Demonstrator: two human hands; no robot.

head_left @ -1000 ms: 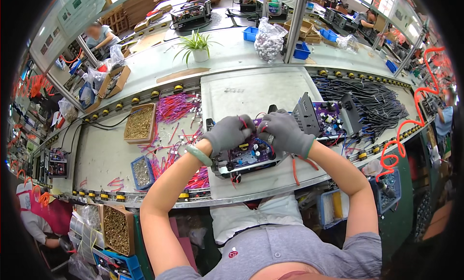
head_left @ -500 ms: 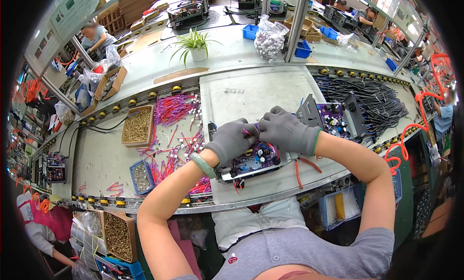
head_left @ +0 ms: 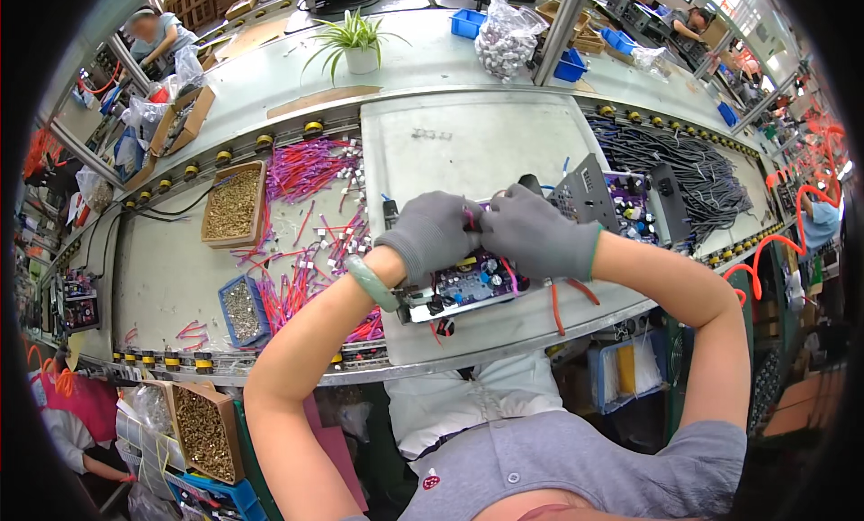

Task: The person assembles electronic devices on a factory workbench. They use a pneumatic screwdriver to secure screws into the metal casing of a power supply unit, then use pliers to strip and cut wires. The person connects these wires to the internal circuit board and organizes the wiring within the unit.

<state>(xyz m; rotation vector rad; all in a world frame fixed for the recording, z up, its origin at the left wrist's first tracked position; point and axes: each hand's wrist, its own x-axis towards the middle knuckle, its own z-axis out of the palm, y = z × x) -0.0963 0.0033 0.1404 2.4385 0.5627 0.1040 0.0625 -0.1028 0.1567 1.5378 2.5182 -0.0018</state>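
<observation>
Both my hands wear grey gloves and meet over an open electronic unit with a purple circuit board (head_left: 454,287) in a metal frame. My left hand (head_left: 434,231) is closed, pinching a small purple-pink wire (head_left: 469,218) at its fingertips. My right hand (head_left: 537,236) is closed against the left one, its fingers curled down; what they hold is hidden. Two thick orange-red leads (head_left: 556,309) hang from the unit's near side. Just right of it stands a second unit with a black perforated panel (head_left: 587,197) and a purple board (head_left: 627,193).
Red and purple connector wires (head_left: 310,168) lie loose on the left. Beside them stand a box of brass parts (head_left: 234,206) and a blue tray of small metal parts (head_left: 242,312). Black cables (head_left: 693,193) heap at the right. A potted plant (head_left: 362,58) stands behind.
The view has shifted slightly, moving the bench and trays within the picture. My hands stay together over the same unit, with the fingertips now more tightly bunched.
</observation>
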